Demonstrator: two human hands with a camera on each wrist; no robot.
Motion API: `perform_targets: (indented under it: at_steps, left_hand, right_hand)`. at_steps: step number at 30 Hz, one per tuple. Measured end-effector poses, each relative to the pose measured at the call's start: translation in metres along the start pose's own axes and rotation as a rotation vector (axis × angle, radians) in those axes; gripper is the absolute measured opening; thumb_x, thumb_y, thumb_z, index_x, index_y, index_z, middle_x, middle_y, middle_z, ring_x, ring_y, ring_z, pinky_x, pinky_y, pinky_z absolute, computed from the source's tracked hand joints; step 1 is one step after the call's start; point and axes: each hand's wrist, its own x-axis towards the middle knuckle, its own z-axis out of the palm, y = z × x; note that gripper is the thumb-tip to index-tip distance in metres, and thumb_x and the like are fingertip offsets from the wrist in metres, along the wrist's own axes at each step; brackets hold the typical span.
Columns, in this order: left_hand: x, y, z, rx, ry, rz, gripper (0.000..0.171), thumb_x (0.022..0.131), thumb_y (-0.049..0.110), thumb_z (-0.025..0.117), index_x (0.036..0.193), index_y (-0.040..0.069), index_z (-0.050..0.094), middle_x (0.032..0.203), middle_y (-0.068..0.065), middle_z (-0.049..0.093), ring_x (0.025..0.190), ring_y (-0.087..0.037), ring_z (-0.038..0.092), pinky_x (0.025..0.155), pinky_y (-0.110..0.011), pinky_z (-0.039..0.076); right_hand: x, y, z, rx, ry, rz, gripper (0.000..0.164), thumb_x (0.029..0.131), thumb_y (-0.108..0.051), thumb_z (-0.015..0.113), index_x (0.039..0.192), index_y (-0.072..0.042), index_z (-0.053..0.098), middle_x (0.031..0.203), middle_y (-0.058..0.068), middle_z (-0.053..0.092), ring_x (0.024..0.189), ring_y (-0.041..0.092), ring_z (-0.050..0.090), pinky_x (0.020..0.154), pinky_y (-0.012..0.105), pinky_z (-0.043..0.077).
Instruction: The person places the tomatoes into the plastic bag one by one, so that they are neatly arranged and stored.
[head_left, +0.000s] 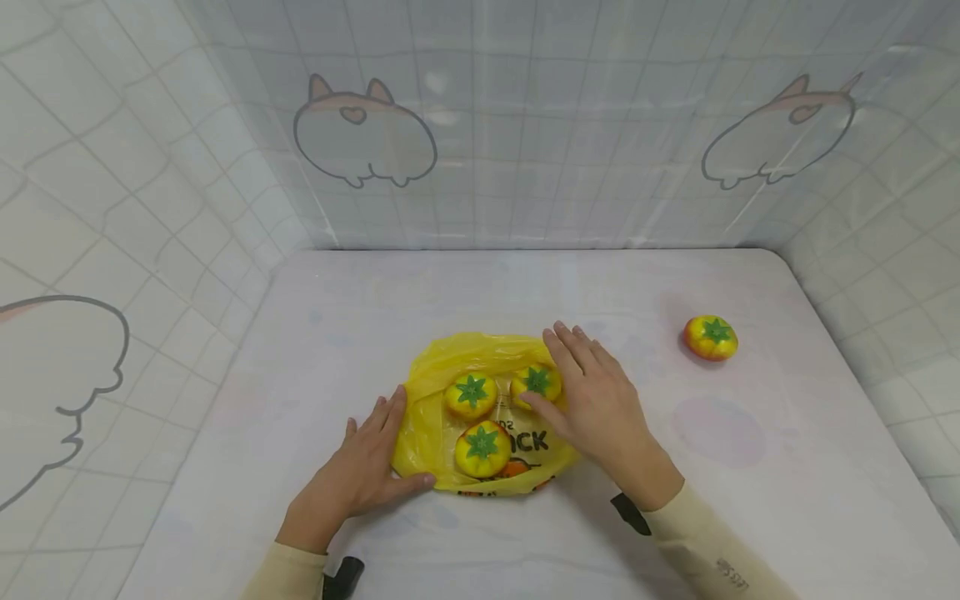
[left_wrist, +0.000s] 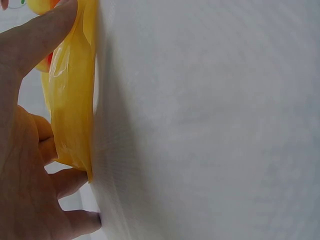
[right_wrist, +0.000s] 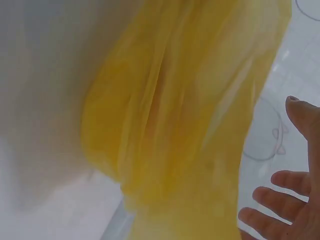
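Note:
A yellow plastic bag [head_left: 423,437] with dark lettering lies spread on the table. Inside its rim sit three squat yellow-and-red toy fruits with green star-shaped tops: one at back left [head_left: 467,400], one in front [head_left: 480,454] and one at back right [head_left: 537,385]. My left hand [head_left: 352,475], fingers extended, rests against the bag's left side with the thumb at its near edge. Over the bag's right side my right hand [head_left: 606,412] spreads with straight fingers, its thumb overlapping the back right fruit. The right wrist view shows folded yellow plastic [right_wrist: 165,115] beside that hand [right_wrist: 300,200].
A fourth fruit of the same kind [head_left: 710,337] stands apart on the right of the white table [head_left: 360,300]. White tiled-pattern walls with cartoon outlines [head_left: 365,137] rise behind the table and at both sides.

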Motion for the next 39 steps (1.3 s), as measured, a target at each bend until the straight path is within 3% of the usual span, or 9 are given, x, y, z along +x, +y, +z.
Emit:
perform_targets:
  at_steps: [14, 26, 33, 39]
  left_hand:
    - [0.0, 0.003, 0.001, -0.008, -0.008, -0.015, 0.13, 0.08, 0.081, 0.065, 0.166, 0.006, 0.004, 0.171, -0.017, 0.016, 0.155, -0.043, 0.021, 0.114, -0.077, 0.02]
    - [0.0, 0.002, 0.001, 0.003, -0.013, -0.024, 0.13, 0.079, 0.08, 0.066, 0.166, 0.005, 0.005, 0.171, -0.016, 0.016, 0.155, -0.042, 0.021, 0.115, -0.076, 0.02]
    - [0.004, 0.004, 0.002, -0.01, -0.022, -0.018, 0.13, 0.079, 0.08, 0.066, 0.166, 0.005, 0.005, 0.172, -0.015, 0.014, 0.156, -0.041, 0.02, 0.115, -0.075, 0.019]
    - [0.002, 0.003, 0.001, 0.008, -0.022, -0.028, 0.13, 0.078, 0.081, 0.066, 0.165, 0.004, 0.007, 0.171, -0.017, 0.016, 0.155, -0.043, 0.022, 0.114, -0.076, 0.02]
  right_hand:
    - [-0.005, 0.05, -0.026, -0.081, 0.035, 0.141, 0.091, 0.082, -0.052, 0.079, 0.153, -0.006, 0.046, 0.159, 0.018, 0.044, 0.141, 0.047, 0.045, 0.114, 0.065, 0.036]
    - [-0.006, 0.087, -0.044, -0.074, 0.166, 0.143, 0.089, 0.079, -0.045, 0.082, 0.147, 0.002, 0.05, 0.152, 0.026, 0.048, 0.131, 0.056, 0.05, 0.103, 0.07, 0.044]
    - [-0.01, 0.102, -0.052, -0.079, 0.204, 0.192, 0.087, 0.078, -0.043, 0.082, 0.148, 0.0, 0.05, 0.152, 0.025, 0.049, 0.127, 0.057, 0.052, 0.098, 0.073, 0.043]
    - [-0.009, 0.112, -0.058, -0.096, 0.232, 0.192, 0.088, 0.078, -0.042, 0.083, 0.146, 0.002, 0.051, 0.15, 0.027, 0.05, 0.118, 0.059, 0.056, 0.086, 0.074, 0.048]
